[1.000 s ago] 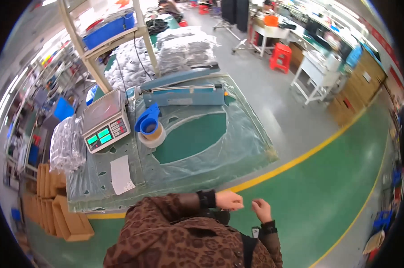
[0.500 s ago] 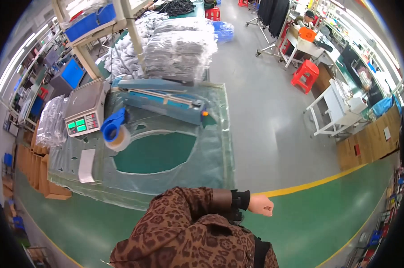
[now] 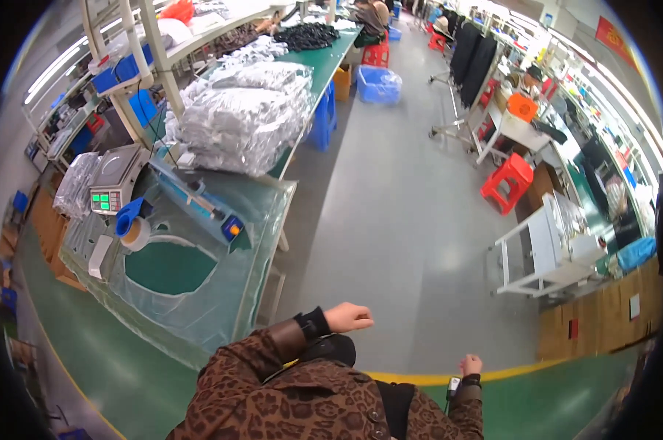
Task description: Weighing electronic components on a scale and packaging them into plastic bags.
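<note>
My left hand (image 3: pixel 349 317) is held in front of my body over the grey floor, loosely curled with nothing visible in it. A black band circles its wrist below a leopard-print sleeve. Lower and to the right, my right hand (image 3: pixel 471 364) hangs by my side, its fingers curled in and no object showing in them. A small device with a pale screen (image 3: pixel 454 383) sits by that wrist. Neither hand touches the table (image 3: pixel 232 275) on the left. On it lie a blue bag sealer (image 3: pixel 197 202), a blue tape dispenser (image 3: pixel 131 215) and a digital scale (image 3: pixel 115 178).
Clear-bagged grey goods (image 3: pixel 239 121) are piled beyond the sealer. An aisle (image 3: pixel 390 220) runs ahead, with a blue bin (image 3: pixel 379 84) at its far left. On the right stand a red stool (image 3: pixel 507 182), a white wheeled table (image 3: pixel 548 253) and a garment rack (image 3: pixel 456 110). A seated person (image 3: pixel 529 82) works there.
My view has turned and advanced toward the aisle, so the table sits farther left. My left hand has shifted left and up in view; my right hand has come into sight.
</note>
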Demonstrator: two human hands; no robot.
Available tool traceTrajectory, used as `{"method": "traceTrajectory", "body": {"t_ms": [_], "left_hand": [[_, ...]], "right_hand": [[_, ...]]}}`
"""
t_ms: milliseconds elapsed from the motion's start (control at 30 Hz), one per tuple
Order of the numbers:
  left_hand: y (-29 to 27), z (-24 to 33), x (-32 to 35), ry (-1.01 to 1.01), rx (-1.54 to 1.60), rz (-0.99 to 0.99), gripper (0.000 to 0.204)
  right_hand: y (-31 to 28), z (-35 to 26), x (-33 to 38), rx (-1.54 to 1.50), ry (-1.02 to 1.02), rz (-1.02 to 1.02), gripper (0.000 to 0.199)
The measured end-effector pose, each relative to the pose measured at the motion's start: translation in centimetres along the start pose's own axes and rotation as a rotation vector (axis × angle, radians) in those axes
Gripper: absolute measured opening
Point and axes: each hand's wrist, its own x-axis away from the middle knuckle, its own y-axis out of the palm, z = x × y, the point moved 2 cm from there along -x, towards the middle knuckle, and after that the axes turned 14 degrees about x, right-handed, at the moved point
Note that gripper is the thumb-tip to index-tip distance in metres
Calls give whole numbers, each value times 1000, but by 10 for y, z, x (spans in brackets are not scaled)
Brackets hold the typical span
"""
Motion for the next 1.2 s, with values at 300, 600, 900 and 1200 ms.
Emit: {"method": "traceTrajectory", "body": {"t_ms": [300,600,900,1200], "left_hand": [[-142,-28,-146,-227,21,227,31],[-247,27,-372,38,109,213,31],[-428,-12,-438,-186,170,713,29],[-576,-49,-462,-182,520,1016,24]], "right_hand": [[113,-266,-85,286,-488,-475,30],[68,-228,-413,507,-842,-454,25],[145,-521,-617,-285,-1543,-742,19],[315,-1209,-454,-124,-1458,-486,20]]}}
